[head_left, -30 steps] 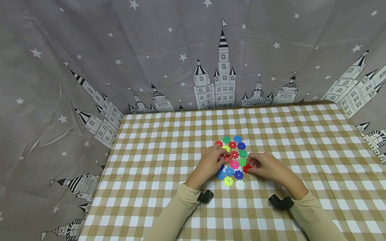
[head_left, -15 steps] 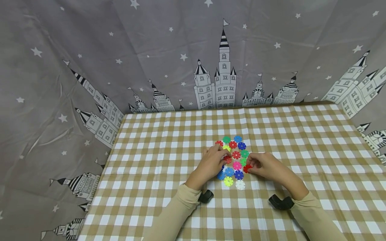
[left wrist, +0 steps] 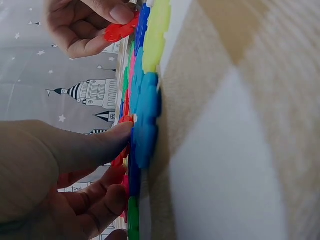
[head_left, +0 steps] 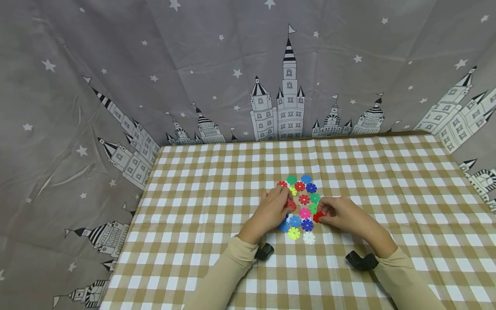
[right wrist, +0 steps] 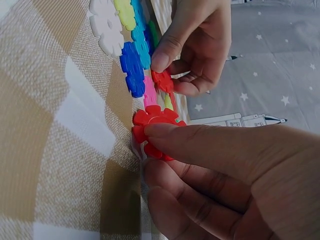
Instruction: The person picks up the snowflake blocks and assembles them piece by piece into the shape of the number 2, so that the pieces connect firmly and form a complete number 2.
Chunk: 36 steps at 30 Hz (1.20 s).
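Note:
My left hand point(head_left: 274, 207) pinches a red notched plastic disc point(head_left: 291, 206) between thumb and fingers at the left side of a cluster of flower-shaped interlocking discs. In the right wrist view that red disc point(right wrist: 162, 81) is tilted off the cloth. My right hand point(head_left: 339, 214) holds another red disc point(head_left: 318, 217) by its edge, thumb on top, at the cluster's right side. Between the hands lie a red disc point(head_left: 304, 199), a pink disc point(head_left: 305, 213) and green discs point(head_left: 314, 198). My left hand partly covers discs beneath it.
Blue discs point(head_left: 295, 221), a yellow disc point(head_left: 294, 233) and a white disc point(head_left: 308, 238) lie at the near side. Green point(head_left: 292, 179) and light blue point(head_left: 306, 178) discs lie at the far side. A checked cloth point(head_left: 193, 193) covers the table; a grey curtain point(head_left: 217, 56) hangs behind.
The left hand has drawn its red disc slightly left, and that disc now looks more tilted. The red and pink discs in the middle have shifted a little right. The right hand stays in place.

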Each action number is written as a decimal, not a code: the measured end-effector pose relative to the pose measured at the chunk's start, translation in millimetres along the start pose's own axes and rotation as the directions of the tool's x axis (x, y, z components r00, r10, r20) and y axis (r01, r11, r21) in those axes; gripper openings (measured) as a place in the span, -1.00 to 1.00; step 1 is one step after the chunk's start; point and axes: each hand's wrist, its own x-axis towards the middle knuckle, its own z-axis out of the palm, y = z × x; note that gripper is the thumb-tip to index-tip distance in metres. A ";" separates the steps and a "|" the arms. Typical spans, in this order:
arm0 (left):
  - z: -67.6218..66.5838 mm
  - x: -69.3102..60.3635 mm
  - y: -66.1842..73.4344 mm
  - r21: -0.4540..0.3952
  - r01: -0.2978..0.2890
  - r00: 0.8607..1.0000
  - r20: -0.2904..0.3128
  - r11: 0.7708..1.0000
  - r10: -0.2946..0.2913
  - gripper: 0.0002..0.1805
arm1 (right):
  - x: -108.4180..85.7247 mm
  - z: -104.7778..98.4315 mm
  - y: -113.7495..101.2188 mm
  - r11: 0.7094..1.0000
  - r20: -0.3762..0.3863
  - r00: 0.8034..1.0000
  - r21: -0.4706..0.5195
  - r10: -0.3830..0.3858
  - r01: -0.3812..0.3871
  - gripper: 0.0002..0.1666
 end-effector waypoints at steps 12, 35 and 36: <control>-2.9 2.9 -4.1 -0.131 0.033 0.998 -0.050 0.991 -0.040 -0.78 | 0.4 0.0 0.1 0.998 -0.058 0.998 0.069 0.002 0.002 -0.91; -60.2 -12.4 -12.2 -0.804 0.036 0.996 -0.018 0.593 -0.084 -0.78 | 18.0 -5.4 -41.3 0.931 -0.381 0.916 0.276 -0.123 0.240 -0.87; -61.8 -13.8 -11.5 -0.812 0.028 0.997 -0.022 0.584 -0.078 -0.78 | 17.6 -5.0 -42.8 0.931 -0.395 0.908 0.261 -0.138 0.255 -0.87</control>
